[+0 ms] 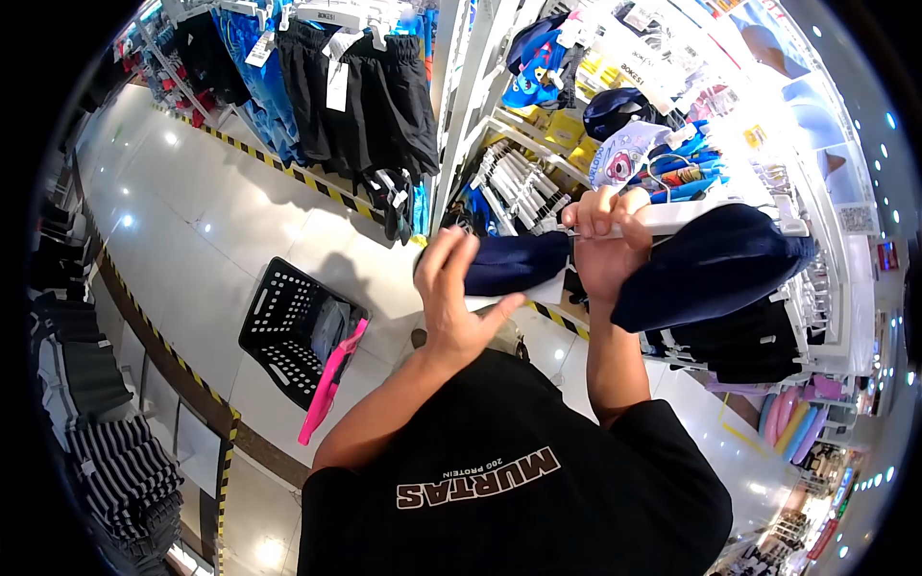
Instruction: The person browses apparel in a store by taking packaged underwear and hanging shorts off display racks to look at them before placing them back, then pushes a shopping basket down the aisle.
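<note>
My right hand (610, 240) is closed around what looks like a white hanger (687, 217), its fingers curled over the bar. A navy cloth item (715, 271) is at the right side of this hand, below the bar; its exact kind is unclear. Another stretch of navy cloth (514, 264) lies between my two hands. My left hand (456, 302) is raised at the left end of that cloth, thumb stretched out and fingers apart, slightly blurred. Whether its fingertips touch the cloth is hard to tell.
A black shopping basket (288, 331) with a pink handle (331, 389) stands on the tiled floor, grey cloth inside. Black shorts (360, 101) hang on a rack at the back. White hangers (519, 187) fill a shelf bin. Folded striped clothes (125, 470) lie at the left.
</note>
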`<state>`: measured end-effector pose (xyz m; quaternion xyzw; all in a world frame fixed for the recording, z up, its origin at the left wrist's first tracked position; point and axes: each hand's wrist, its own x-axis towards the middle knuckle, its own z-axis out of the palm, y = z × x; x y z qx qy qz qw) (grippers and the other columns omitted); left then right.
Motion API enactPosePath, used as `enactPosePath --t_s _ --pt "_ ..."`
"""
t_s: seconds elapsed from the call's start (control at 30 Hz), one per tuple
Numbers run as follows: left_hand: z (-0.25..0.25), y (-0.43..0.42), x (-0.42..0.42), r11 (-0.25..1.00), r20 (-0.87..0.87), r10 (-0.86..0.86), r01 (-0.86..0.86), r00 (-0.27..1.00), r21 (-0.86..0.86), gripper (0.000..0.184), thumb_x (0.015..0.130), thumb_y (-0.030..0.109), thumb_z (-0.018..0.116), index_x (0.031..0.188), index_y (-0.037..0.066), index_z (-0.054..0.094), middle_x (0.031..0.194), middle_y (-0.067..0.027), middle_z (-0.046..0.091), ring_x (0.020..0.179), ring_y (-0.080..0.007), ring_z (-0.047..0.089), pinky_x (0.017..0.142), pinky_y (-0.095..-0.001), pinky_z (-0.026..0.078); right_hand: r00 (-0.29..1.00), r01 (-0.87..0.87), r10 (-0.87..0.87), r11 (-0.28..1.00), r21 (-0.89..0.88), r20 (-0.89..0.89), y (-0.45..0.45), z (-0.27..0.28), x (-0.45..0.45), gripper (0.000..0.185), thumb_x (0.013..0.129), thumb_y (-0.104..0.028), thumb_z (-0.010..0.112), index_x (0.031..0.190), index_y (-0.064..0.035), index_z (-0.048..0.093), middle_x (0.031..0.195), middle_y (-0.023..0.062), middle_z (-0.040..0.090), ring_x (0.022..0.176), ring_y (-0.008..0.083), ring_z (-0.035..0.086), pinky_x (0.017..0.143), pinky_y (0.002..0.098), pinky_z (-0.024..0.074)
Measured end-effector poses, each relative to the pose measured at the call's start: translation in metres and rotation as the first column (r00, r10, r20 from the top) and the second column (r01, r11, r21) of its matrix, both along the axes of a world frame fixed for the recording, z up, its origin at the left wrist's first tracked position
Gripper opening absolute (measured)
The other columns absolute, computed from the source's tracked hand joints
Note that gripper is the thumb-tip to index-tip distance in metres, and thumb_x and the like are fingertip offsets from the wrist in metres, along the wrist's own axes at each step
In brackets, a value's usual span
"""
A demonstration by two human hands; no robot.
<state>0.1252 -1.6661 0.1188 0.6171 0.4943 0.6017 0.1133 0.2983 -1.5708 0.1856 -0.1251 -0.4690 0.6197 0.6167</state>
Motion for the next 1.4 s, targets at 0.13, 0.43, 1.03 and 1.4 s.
enactPosePath --t_s 0.13,0.43,1.03,1.4 --pt "-0.005 0.001 0.001 0.970 0.196 -0.100 0.139 0.976 -0.200 0.036 0.085 0.009 0.076 0.115 -0.005 0.062 0.107 -0.0195 0.064 0.097 -0.0310 0.064 0.085 -0.0376 0.051 0.995 -0.072 0.066 0.995 -0.071 -0.076 -0.009 0.008 -0.010 0.018 0.092 -0.027 0.061 0.090 -0.0148 0.049 0.075 -0.0006 0.041 0.071 0.0145 0.041 0.076 0.0369 0.0397" --pt "-0.015 -0.010 -0.005 0.773 0.389 -0.251 0.425 0.886 -0.470 0.020 0.095 0.013 0.066 0.109 -0.002 0.066 0.084 -0.0207 0.069 0.077 -0.0315 0.070 0.069 -0.0337 0.052 0.997 0.063 -0.055 0.982 -0.177 0.053 -0.003 0.004 0.003 0.013 0.093 -0.019 0.061 0.091 -0.0116 0.051 0.078 0.0039 0.046 0.073 0.0203 0.049 0.072 0.0408 0.0468" --pt "-0.107 -0.080 -0.142 0.777 -0.085 0.099 -0.130 0.991 -0.616 0.037 0.089 0.013 0.071 0.123 -0.001 0.063 0.116 -0.0185 0.067 0.109 -0.0341 0.063 0.096 -0.0403 0.048 -0.506 0.212 -0.619 0.585 0.783 0.600 0.119 0.073 0.088 0.049 0.084 -0.039 0.072 0.125 -0.0116 0.067 0.107 0.0205 0.071 0.098 0.0358 0.069 0.086 0.0431 0.0537" --pt "-0.134 -0.160 -0.162 0.560 -0.373 0.210 -0.424 0.904 -0.712 0.054 0.089 0.035 0.070 0.129 0.001 0.056 0.119 -0.0204 0.064 0.114 -0.0400 0.059 0.094 -0.0485 0.046 -0.611 0.060 -0.632 0.563 0.824 0.477 0.180 0.049 0.089 0.047 0.085 -0.034 0.072 0.126 -0.0134 0.065 0.111 0.0182 0.070 0.102 0.0353 0.068 0.085 0.0434 0.0543"
